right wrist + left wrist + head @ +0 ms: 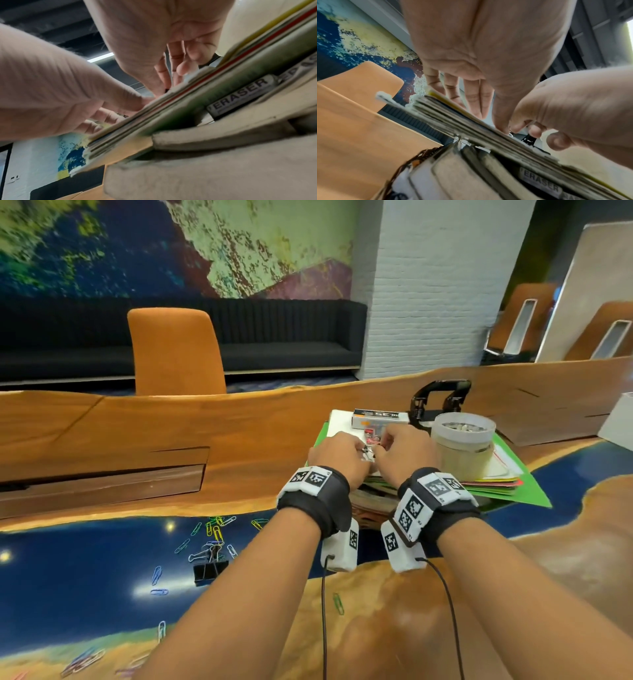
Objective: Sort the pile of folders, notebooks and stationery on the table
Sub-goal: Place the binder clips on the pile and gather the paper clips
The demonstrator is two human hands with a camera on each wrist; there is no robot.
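together both hands, left hand (337,451) and right hand (404,451), pinch small clips (368,450) (fingers curled) atop the pile (493,486).

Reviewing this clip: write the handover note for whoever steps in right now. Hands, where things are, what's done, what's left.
Left hand and right hand: both on top of the pile, fingers curled round small metal clips; which hand holds them is unclear.
On the pile: staple box, round tub, hole punch. Erasers are wedged between the layers.
Loose on the table: coloured paper clips, black binder clip.
Done: nothing visibly sorted.
Left: clear the small items off, then separate folders, notebooks and stationery.
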